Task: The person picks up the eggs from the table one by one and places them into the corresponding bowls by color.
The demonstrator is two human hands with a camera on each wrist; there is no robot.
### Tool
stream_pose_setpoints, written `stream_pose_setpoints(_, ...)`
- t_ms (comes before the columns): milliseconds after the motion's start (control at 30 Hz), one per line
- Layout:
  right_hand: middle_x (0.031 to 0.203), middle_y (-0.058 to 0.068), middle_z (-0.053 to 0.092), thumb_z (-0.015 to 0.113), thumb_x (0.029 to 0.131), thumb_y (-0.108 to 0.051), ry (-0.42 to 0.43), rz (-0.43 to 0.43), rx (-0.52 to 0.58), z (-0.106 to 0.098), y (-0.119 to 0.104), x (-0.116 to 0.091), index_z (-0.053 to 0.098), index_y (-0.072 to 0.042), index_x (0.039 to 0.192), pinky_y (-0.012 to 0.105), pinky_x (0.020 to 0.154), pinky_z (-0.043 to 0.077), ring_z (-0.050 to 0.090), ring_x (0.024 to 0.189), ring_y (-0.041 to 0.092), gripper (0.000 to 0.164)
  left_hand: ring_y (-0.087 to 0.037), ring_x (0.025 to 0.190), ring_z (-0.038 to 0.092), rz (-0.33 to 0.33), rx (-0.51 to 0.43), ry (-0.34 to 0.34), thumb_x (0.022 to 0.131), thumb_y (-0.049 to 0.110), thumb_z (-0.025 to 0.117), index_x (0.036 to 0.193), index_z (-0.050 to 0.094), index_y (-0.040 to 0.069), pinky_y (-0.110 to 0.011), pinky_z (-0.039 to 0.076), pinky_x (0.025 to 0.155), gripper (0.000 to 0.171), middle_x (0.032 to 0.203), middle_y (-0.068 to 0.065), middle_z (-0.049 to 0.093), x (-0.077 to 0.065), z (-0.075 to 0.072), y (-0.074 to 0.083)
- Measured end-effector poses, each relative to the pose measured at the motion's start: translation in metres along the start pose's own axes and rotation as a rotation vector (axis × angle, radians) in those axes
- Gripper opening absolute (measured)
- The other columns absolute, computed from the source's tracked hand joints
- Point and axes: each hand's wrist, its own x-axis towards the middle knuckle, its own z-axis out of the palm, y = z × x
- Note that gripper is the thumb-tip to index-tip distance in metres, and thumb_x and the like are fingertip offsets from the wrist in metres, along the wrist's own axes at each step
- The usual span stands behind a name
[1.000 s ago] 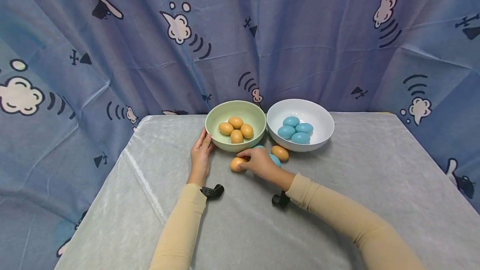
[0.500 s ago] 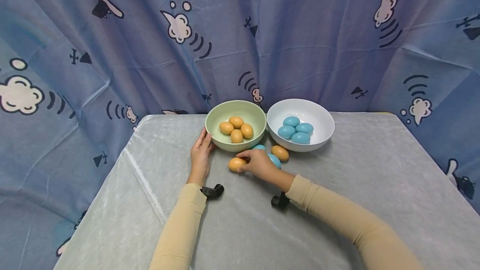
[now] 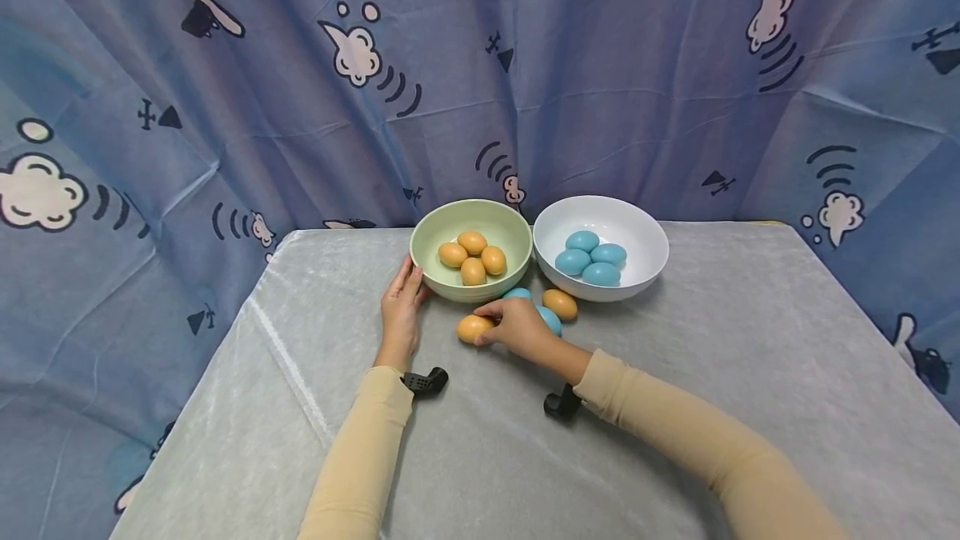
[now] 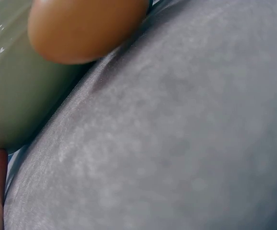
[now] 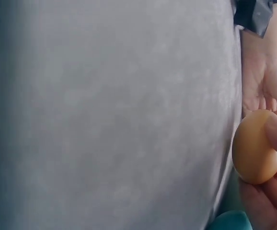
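My right hand (image 3: pixel 519 328) pinches an orange egg (image 3: pixel 472 329) between thumb and fingers, low in front of the green bowl (image 3: pixel 517 283). The right wrist view shows the thumb on one side of that egg (image 5: pixel 254 148) and fingers on the other. Along the green bowl's left side lies my left hand (image 3: pixel 401 315), its fairly straight fingers touching the outer wall. In the left wrist view a fingertip (image 4: pixel 0 158) meets the bowl's lower side. Several orange eggs (image 3: pixel 472 272) lie inside that bowl.
A white bowl (image 3: pixel 648 261) with several blue eggs (image 3: pixel 602 274) stands right beside the green one. On the grey cloth-covered table (image 3: pixel 480 457), another orange egg (image 3: pixel 560 305) and two partly hidden blue eggs (image 3: pixel 550 321) lie behind my right hand. A patterned curtain (image 3: pixel 615 123) hangs behind.
The orange egg in my right hand has shifted and turned slightly to the left between the fingers. My left hand stays at the green bowl.
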Motion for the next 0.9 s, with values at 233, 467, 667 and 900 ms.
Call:
stream_pose_setpoints(233,0.109,0.007,0.077,0.087,0.075,-0.016,0.037,-0.006,0.055,-0.005,-0.006,-0.004,0.076,-0.005,0.113,0.033,0.089,0.059,0.07,0.106,0.018,0.041,-0.017,0.14,0.047,0.004,0.016,-0.008,0.101,0.025,0.06,0.15,0.045,0.014,-0.029,0.048,0.108,0.052,0.157,-0.002,0.043,0.0,0.0,0.0)
stream_pose_setpoints(467,0.108,0.006,0.077,0.089,0.073,-0.022,0.069,0.011,0.095,-0.024,-0.023,-0.004,0.077,-0.008,0.112,0.033,0.09,0.058,0.07,0.107,0.018,0.042,-0.016,0.14,0.046,0.001,0.015,-0.006,0.1,0.025,0.061,0.15,0.045,0.014,-0.031,0.048,0.11,0.054,0.157,-0.002,0.043,-0.001,0.0,0.002)
stream_pose_setpoints(667,0.111,0.008,0.076,0.088,0.075,-0.023,0.108,0.0,0.08,-0.043,-0.04,0.002,0.076,-0.007,0.113,0.035,0.094,0.057,0.07,0.11,0.021,0.044,-0.017,0.141,0.046,0.001,0.024,-0.005,0.101,0.025,0.06,0.15,0.045,0.015,-0.033,0.046,0.111,0.053,0.158,-0.001,0.042,0.0,0.0,0.003)
stream_pose_setpoints(900,0.111,0.009,0.076,0.088,0.076,-0.024,0.12,0.017,0.058,-0.047,-0.045,0.011,0.075,-0.006,0.115,0.035,0.095,0.057,0.069,0.112,0.022,0.045,-0.02,0.141,0.046,-0.002,0.005,-0.012,0.101,0.024,0.06,0.15,0.044,0.013,-0.028,0.049,0.107,0.054,0.158,-0.003,0.041,-0.001,0.0,0.002)
